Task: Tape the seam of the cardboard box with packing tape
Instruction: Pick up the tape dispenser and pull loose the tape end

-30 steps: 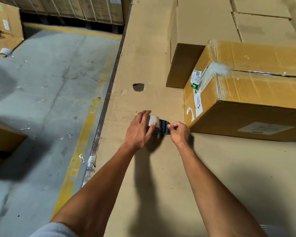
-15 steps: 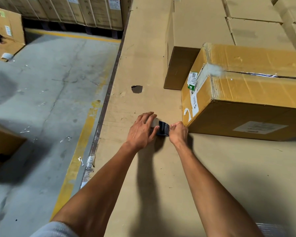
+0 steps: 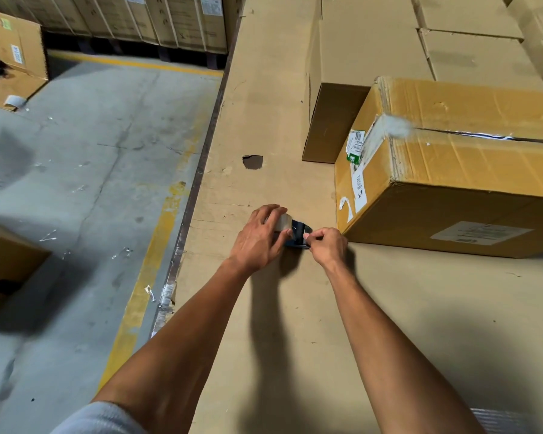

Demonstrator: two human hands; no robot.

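Observation:
A yellow-brown cardboard box [image 3: 470, 170] lies on the cardboard-covered work surface [image 3: 264, 120] at the right. Its top seam [image 3: 483, 136] runs left to right, with old whitish tape at its left end. A tape dispenser [image 3: 297, 234], dark blue with a pale tape roll, rests on the surface just left of the box's near corner. My left hand [image 3: 259, 238] covers and grips the roll. My right hand [image 3: 328, 245] pinches at the dispenser's front end, fingers closed; whether a tape end is between them I cannot tell.
Plain brown boxes [image 3: 373, 54] stand stacked behind the box. A dark hole [image 3: 253, 161] marks the surface. The surface's left edge [image 3: 198, 183] drops to a concrete floor with a yellow line. More boxes [image 3: 13, 54] and a tape roll [image 3: 13, 101] lie far left.
Both hands stay on the dispenser at the same spot. My left fingers shifted over the roll and my right fingers re-pinched at the front. The camera drifted slightly.

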